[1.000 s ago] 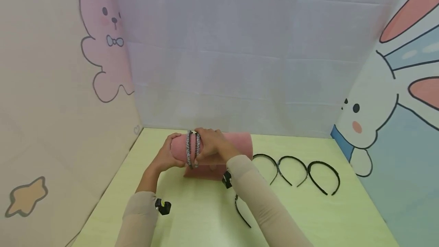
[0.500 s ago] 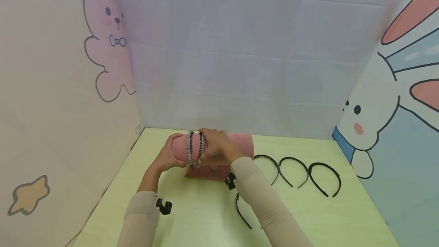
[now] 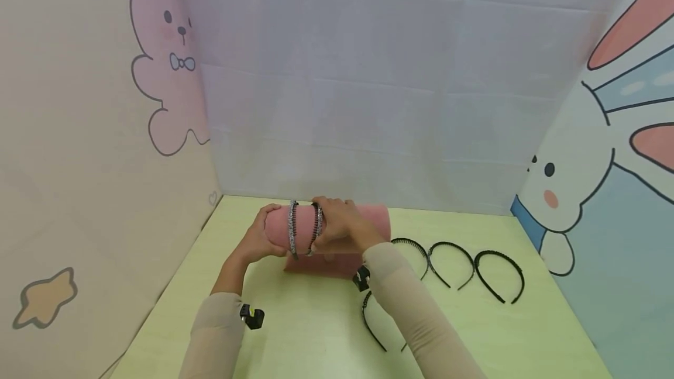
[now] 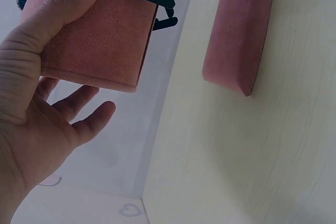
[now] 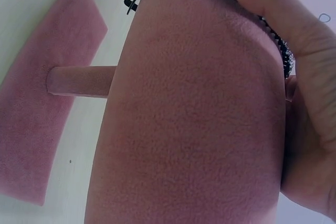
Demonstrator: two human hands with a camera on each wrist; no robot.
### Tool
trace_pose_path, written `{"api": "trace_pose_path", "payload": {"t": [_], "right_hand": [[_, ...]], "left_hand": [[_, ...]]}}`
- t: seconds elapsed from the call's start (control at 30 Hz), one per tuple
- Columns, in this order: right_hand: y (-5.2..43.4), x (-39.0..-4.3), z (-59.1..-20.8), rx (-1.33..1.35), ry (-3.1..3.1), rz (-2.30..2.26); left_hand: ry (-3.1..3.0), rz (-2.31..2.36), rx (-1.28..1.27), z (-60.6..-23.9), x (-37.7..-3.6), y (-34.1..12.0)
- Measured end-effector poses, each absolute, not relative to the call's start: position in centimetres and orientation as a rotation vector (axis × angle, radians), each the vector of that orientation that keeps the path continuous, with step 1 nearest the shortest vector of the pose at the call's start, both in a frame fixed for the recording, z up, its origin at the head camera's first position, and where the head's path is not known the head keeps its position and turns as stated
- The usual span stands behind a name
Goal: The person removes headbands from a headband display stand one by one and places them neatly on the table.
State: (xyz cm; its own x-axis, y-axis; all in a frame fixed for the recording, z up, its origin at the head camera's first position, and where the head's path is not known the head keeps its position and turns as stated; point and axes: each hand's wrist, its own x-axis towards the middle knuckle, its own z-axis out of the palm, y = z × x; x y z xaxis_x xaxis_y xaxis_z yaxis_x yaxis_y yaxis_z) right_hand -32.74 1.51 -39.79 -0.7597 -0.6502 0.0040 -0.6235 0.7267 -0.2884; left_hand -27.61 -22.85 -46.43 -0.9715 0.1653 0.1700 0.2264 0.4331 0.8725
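From my seat at the feed, a pale cloth backdrop (image 3: 337, 92) rises beyond both hands. The table (image 3: 310, 320) spreads beneath them. On it, between and behind the hands, I have the pink display stand (image 3: 304, 230), its padded roll lying crosswise above a flat base. My left hand (image 3: 259, 241) cups the roll's end, thumb tip against the nearer glittery headband (image 3: 292, 230). My right hand (image 3: 337, 221) grips the second glittery headband (image 3: 319, 218), thumb in front, fingers over the top; both bands circle the roll between the hands. Three black headbands (image 3: 445, 243) lie right of the right hand; a fourth headband (image 3: 375, 338) lies nearer me, partly under the right forearm.
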Motion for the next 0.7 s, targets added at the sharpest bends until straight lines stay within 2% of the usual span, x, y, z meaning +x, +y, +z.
{"api": "trace_pose_path", "payload": {"t": [0.7], "right_hand": [[3.6, -33.2, -40.0, -1.03, 2.84, -0.373]], "left_hand": [[-2.618, -1.562, -0.328, -46.2, -27.3, -22.4]]}}
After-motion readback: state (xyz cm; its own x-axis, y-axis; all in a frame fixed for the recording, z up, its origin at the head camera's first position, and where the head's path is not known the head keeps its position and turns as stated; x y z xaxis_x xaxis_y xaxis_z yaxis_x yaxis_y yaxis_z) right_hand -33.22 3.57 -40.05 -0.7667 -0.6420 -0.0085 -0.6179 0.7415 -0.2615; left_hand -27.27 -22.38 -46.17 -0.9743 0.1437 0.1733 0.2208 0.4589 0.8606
